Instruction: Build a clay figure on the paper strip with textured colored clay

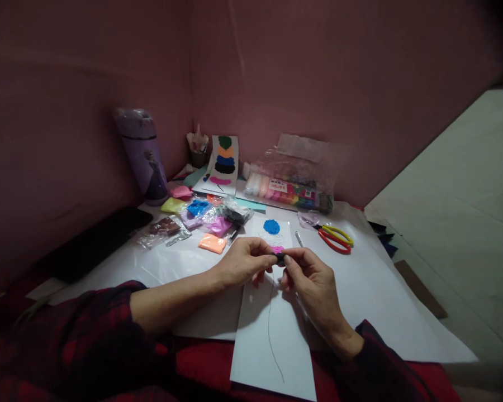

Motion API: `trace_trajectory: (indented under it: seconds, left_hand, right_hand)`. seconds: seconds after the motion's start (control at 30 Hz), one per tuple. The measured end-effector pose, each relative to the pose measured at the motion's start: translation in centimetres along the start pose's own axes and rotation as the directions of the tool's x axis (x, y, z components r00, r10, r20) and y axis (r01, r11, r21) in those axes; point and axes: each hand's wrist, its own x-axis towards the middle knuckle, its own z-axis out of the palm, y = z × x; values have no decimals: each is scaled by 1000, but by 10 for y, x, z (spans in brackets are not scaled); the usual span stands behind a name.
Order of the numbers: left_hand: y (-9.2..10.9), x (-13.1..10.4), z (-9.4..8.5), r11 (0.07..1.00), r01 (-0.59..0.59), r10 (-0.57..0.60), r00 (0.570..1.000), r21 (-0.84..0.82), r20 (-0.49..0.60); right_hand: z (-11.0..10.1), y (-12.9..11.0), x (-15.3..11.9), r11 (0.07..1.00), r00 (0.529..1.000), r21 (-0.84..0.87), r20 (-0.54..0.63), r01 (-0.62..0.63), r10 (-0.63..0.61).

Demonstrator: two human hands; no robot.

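Between the fingertips of both hands is a small black piece (279, 258), apparently clay. My left hand (246, 261) pinches its left side, and my right hand (312, 279) pinches its right side. Both hands are above a long white paper strip (272, 335). A blue textured patch (271, 226) and a pink one (278, 249) lie on the strip beyond my fingers, with a whitish patch between them. A thin curved line (270, 329) runs down the strip below my hands; whether it is drawn or a thread is unclear.
Clay packets, one of them orange (212, 243), lie at left, with a purple bottle (145, 156) behind. Red-and-yellow-handled scissors (335, 240) lie right. At the back are a coloured card (225, 162), a bag of clay tubes (289, 187) and a cup (198, 158).
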Motion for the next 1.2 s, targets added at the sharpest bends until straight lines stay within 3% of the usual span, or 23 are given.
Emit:
trace_trajectory:
  seconds: [0.5,1.2]
  left_hand:
    - [-3,0,-1,1000,25,-25,999,4,40]
    - [-2,-1,-1,998,35,-37,999,55,35]
  right_hand:
    - [0,-2,-3,990,990,-86,100,108,-99]
    - [0,-4,-5,987,986,-109,137,115,-100]
